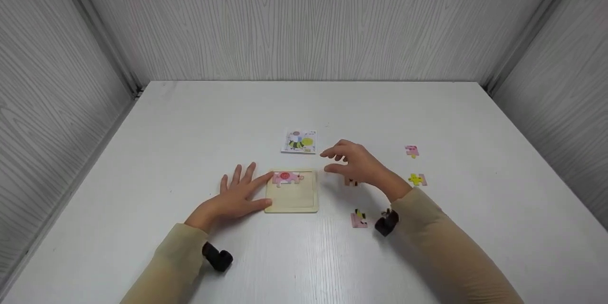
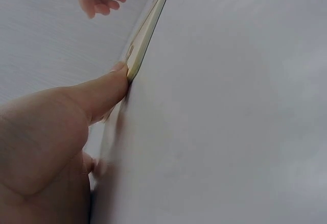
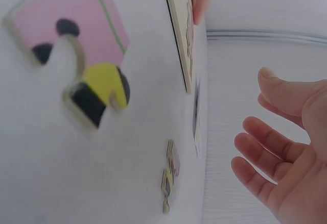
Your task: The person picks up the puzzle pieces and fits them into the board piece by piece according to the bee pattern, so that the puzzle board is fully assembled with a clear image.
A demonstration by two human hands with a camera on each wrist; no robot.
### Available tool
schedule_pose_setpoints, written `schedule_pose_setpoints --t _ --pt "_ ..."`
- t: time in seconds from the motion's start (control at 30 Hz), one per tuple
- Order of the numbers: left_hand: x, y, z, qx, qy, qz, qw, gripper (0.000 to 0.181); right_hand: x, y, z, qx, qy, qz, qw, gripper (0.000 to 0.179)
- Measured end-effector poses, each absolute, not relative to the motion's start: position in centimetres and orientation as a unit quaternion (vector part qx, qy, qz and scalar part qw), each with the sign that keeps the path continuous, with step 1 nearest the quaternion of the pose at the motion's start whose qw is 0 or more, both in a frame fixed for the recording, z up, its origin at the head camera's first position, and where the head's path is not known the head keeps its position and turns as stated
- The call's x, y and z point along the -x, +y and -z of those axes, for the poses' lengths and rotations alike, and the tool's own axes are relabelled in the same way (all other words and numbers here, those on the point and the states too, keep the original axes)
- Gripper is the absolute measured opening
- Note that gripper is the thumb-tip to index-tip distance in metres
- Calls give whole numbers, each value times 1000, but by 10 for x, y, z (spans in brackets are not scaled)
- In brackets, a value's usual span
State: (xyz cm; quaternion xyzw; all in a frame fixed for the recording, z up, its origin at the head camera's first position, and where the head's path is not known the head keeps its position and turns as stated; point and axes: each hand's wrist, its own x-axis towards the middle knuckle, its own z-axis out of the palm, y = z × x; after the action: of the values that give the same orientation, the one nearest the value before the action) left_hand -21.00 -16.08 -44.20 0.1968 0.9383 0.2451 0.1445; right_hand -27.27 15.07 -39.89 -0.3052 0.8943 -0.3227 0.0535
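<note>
My left hand point(image 1: 237, 199) lies at the left side of a square wooden puzzle tray point(image 1: 291, 210), fingers spread. Its thumb touches the tray's edge, which the left wrist view also shows, and the index fingertip reaches the upper left corner. Pink puzzle pieces point(image 1: 287, 178) with a red spot lie along the tray's top. My right hand point(image 1: 356, 164) is raised over the table right of the tray, fingers loosely bent and apart, nothing between them. Below it, a puzzle piece point(image 1: 351, 182) is partly hidden. In the right wrist view, a pink, yellow and black piece point(image 3: 94, 45) shows large.
A square picture card point(image 1: 299, 142) with a bee lies behind the tray. To the right are a pink piece point(image 1: 412, 150) and a yellow piece point(image 1: 416, 179). Another piece point(image 1: 359, 219) lies nearer the front, beside the right wrist's black camera point(image 1: 386, 223). Pale wood-grain walls point(image 1: 304, 23) surround the table.
</note>
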Motion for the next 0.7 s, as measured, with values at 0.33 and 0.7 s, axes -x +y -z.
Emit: schedule_pose_setpoints --t 0.33,0.7 --pt "211 -160 443 -194 939 -243 144 71 276 191 399 286 905 313 31 34" --pt "211 -160 443 -195 940 -244 138 70 276 238 390 280 908 313 2 34"
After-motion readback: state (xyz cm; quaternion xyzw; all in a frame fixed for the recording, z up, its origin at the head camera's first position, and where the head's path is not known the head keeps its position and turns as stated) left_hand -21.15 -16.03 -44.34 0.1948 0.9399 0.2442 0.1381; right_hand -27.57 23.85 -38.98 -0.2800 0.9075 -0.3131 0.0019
